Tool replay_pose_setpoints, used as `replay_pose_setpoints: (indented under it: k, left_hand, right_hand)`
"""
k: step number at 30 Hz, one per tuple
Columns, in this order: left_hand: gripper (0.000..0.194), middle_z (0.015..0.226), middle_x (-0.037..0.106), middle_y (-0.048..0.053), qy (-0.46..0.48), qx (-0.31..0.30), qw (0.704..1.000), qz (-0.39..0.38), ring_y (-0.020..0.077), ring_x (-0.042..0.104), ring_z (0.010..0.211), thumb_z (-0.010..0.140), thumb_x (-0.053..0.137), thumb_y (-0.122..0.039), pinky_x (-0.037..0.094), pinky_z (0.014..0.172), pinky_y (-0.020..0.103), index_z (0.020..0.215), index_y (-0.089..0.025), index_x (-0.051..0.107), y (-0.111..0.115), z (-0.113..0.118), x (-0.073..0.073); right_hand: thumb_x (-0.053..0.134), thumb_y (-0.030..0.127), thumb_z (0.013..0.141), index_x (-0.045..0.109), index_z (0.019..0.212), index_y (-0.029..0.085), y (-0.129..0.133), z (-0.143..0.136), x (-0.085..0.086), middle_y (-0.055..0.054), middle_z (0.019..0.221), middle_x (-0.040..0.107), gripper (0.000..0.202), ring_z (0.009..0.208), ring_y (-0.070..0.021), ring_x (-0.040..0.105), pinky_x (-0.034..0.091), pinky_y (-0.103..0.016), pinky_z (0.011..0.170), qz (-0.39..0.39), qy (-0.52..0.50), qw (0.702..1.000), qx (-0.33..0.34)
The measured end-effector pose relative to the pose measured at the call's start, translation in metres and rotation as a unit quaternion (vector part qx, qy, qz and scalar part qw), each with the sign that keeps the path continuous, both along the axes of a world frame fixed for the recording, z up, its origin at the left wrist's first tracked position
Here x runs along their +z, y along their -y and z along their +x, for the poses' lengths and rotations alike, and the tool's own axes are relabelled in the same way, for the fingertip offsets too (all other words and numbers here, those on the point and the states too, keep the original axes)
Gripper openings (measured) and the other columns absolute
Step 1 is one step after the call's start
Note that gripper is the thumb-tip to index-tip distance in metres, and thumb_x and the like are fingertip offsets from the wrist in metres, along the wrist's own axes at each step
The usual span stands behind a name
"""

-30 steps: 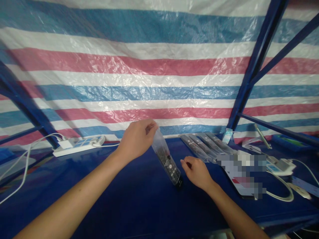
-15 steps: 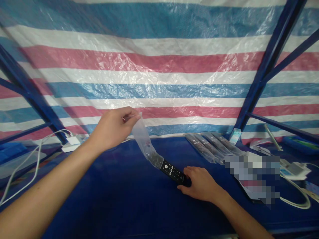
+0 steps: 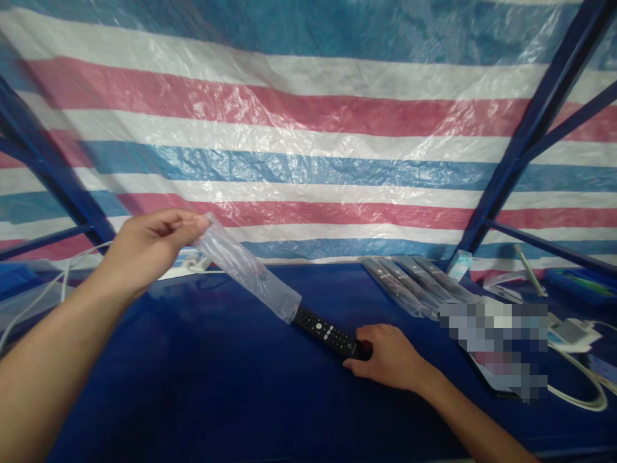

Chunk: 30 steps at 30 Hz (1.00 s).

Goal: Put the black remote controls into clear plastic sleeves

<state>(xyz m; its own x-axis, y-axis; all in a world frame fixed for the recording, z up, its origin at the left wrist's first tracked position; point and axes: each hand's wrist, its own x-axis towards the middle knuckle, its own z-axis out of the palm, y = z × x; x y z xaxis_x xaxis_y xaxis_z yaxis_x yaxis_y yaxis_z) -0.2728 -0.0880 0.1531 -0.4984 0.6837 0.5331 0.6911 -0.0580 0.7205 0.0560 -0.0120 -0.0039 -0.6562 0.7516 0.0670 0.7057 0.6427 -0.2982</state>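
My left hand (image 3: 161, 247) is closed, pinching the far end of a clear plastic sleeve (image 3: 250, 273) and holding it up at a slant. The sleeve's lower opening is at the upper end of a black remote control (image 3: 324, 329); whether the tip is still inside I cannot tell. My right hand (image 3: 385, 354) grips the remote's lower end, low over the blue tabletop (image 3: 231, 386). Most of the remote's buttons show bare. Several more remotes in clear sleeves (image 3: 414, 283) lie side by side at the back right.
A pixelated item (image 3: 501, 347) lies right of my right hand, near a white cable (image 3: 588, 405) and a white device (image 3: 573, 331). White plugs (image 3: 197, 260) sit behind my left hand. Blue metal posts (image 3: 501, 173) and a striped plastic sheet (image 3: 308, 167) stand behind the table.
My left hand has moved left with the sleeve, which is now stretched straight and has slid off the remote's upper part. My right hand keeps its grip on the remote.
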Motion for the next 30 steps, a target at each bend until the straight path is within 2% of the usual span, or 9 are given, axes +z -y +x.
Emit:
replay_pose_setpoints:
  k: [2, 5, 8, 11, 16, 20, 23, 26, 30]
  left_hand:
    - [0.044, 0.07, 0.061, -0.004, 0.097, -0.058, 0.993, -0.025, 0.0095, 0.051, 0.07, 0.065, 0.072, -0.055, 0.042, 0.069, 0.022, 0.078, -0.015, 0.061, -0.004, -0.011, -0.021]
    - [0.045, 0.075, 0.065, -0.003, 0.198, -0.123, 0.966, -0.116, 0.012, 0.056, 0.075, 0.057, 0.078, -0.052, 0.046, 0.074, 0.025, 0.08, -0.018, 0.062, -0.017, -0.019, -0.071]
    - [0.042, 0.07, 0.066, -0.001, 0.15, -0.13, 0.963, -0.181, 0.0152, 0.059, 0.069, 0.061, 0.07, -0.058, 0.048, 0.068, 0.028, 0.075, -0.019, 0.063, -0.036, -0.016, -0.123]
    - [0.041, 0.057, 0.063, 0.001, 0.106, -0.11, 0.969, -0.192, 0.0174, 0.058, 0.058, 0.061, 0.063, -0.06, 0.046, 0.058, 0.029, 0.064, -0.019, 0.061, -0.057, -0.012, -0.156]
    - [0.028, 0.06, 0.064, 0.002, 0.04, -0.057, 0.982, -0.174, 0.0205, 0.061, 0.063, 0.068, 0.052, -0.048, 0.046, 0.063, 0.031, 0.065, -0.021, 0.061, -0.079, -0.01, -0.169]
    - [0.025, 0.066, 0.067, 0.003, 0.005, -0.025, 0.985, -0.168, 0.023, 0.063, 0.068, 0.072, 0.048, -0.045, 0.047, 0.068, 0.033, 0.067, -0.023, 0.058, -0.079, -0.004, -0.175]
    - [0.03, 0.079, 0.069, 0.006, -0.027, -0.001, 0.988, -0.151, 0.0254, 0.064, 0.079, 0.075, 0.045, -0.049, 0.048, 0.076, 0.035, 0.079, -0.023, 0.06, -0.076, -0.001, -0.18]
    - [0.044, 0.092, 0.068, 0.011, -0.084, 0.029, 0.987, -0.131, 0.0287, 0.063, 0.091, 0.078, 0.041, -0.053, 0.048, 0.084, 0.039, 0.096, -0.018, 0.06, -0.074, 0.0, -0.183]
    - [0.049, 0.094, 0.067, 0.012, -0.108, 0.036, 0.986, -0.123, 0.0295, 0.061, 0.092, 0.08, 0.037, -0.052, 0.049, 0.086, 0.042, 0.105, -0.015, 0.059, -0.073, -0.002, -0.182]
  right_hand:
    - [0.066, 0.051, 0.074, 0.061, 0.068, 0.022, -0.001, -0.005, 0.0, -0.001, 0.071, 0.068, 0.03, 0.064, -0.0168, 0.06, 0.027, -0.025, 0.054, 0.004, 0.002, 1.0, -0.024]
    - [0.064, 0.052, 0.076, 0.062, 0.07, 0.022, -0.004, -0.016, 0.001, -0.003, 0.074, 0.07, 0.03, 0.066, -0.0178, 0.062, 0.028, -0.026, 0.053, 0.014, 0.013, 0.999, -0.05]
    - [0.06, 0.055, 0.078, 0.063, 0.073, 0.022, -0.007, -0.031, 0.004, -0.004, 0.076, 0.071, 0.034, 0.069, -0.0196, 0.064, 0.031, -0.027, 0.054, 0.018, 0.029, 0.998, -0.061]
    - [0.057, 0.059, 0.079, 0.065, 0.078, 0.021, -0.008, -0.049, 0.006, -0.006, 0.079, 0.071, 0.038, 0.073, -0.0218, 0.066, 0.036, -0.028, 0.056, 0.015, 0.041, 0.996, -0.072]
    - [0.055, 0.063, 0.08, 0.065, 0.083, 0.02, -0.007, -0.07, 0.002, -0.007, 0.085, 0.072, 0.044, 0.078, -0.0224, 0.067, 0.041, -0.028, 0.062, 0.032, 0.03, 0.998, -0.049]
    - [0.044, 0.068, 0.086, 0.063, 0.086, 0.022, -0.013, -0.06, 0.002, -0.005, 0.088, 0.07, 0.05, 0.078, -0.02, 0.066, 0.041, -0.027, 0.063, 0.046, 0.0, 0.998, -0.038]
    - [0.043, 0.058, 0.091, 0.063, 0.097, 0.019, -0.028, -0.035, 0.009, -0.01, 0.097, 0.068, 0.044, 0.086, -0.0218, 0.065, 0.044, -0.028, 0.068, 0.112, 0.028, 0.985, -0.125]
    - [0.047, 0.043, 0.093, 0.062, 0.107, 0.014, -0.051, -0.007, 0.019, -0.017, 0.105, 0.065, 0.035, 0.097, -0.0266, 0.064, 0.046, -0.032, 0.073, 0.183, 0.098, 0.947, -0.246]
    - [0.052, 0.042, 0.09, 0.066, 0.104, 0.011, -0.077, 0.018, 0.022, -0.021, 0.108, 0.064, 0.036, 0.102, -0.0308, 0.063, 0.049, -0.036, 0.076, 0.151, 0.147, 0.926, -0.314]
